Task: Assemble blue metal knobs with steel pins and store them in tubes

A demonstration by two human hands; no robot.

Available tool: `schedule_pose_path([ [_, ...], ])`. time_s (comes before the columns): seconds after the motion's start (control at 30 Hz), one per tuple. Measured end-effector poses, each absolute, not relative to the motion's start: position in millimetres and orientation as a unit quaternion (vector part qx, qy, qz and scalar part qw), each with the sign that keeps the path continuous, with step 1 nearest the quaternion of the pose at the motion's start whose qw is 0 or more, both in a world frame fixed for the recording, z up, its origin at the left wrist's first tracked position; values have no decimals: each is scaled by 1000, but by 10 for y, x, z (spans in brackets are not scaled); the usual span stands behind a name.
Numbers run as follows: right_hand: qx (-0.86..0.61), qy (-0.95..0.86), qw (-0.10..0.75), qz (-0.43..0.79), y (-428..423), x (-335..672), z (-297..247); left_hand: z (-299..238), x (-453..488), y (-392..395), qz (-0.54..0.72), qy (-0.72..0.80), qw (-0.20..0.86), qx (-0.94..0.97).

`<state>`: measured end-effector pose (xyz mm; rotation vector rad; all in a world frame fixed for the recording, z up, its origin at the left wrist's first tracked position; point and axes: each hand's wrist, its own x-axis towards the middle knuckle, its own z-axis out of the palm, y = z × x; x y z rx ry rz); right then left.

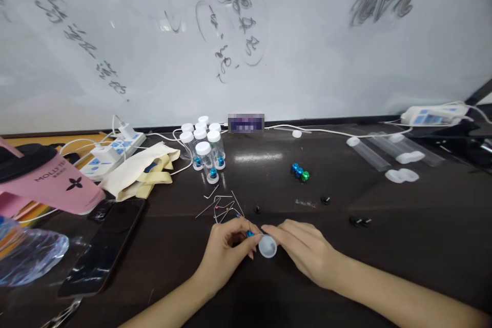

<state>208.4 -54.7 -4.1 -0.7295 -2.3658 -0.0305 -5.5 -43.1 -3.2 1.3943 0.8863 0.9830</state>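
Observation:
My left hand (228, 246) pinches a small shiny blue metal piece (249, 234) between thumb and fingers. A thin metal rod, perhaps a hex key, shows at its fingertips and runs toward the other hand. My right hand (303, 246) is closed, fingers together, its fingertips close to that rod; what they grip is hidden. Below and between both hands sits a small round white cap (268, 246) with something small and grey inside. Just beyond the left hand lies a loose pile of L-shaped hex keys (223, 207). A small black part (257, 209) lies beyond the fingertips.
Capped clear tubes (203, 156) with blue pieces stand at back left. Blue and green pieces (300, 172) lie ahead. Black parts (360, 222), empty tubes (369, 154) and white caps (402, 176) are right. A phone (103, 248), pink cup (54, 179) and power strip (113, 156) occupy the left.

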Motion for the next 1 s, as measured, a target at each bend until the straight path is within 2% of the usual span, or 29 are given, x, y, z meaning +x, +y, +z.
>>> schedule_pose_path([
  [0.27, -273, -899, 316, -135, -479, 2075, 108, -60, -62, -412, 418, 379, 595, 573],
  [0.5, -242, -901, 318, -169, -502, 2082, 113, -101, -48, -404, 421, 372, 601, 569],
  [0.67, -245, -901, 323, -153, -508, 2059, 148, -78, -39, -413, 424, 368, 603, 566],
  [0.87, -277, -908, 309, -64, -491, 2059, 87, -83, -47, -433, 432, 362, 601, 566],
  [1.0, -292, -893, 340, -37, -492, 2040, 51, -99, -51, -432, 435, 365, 599, 565],
])
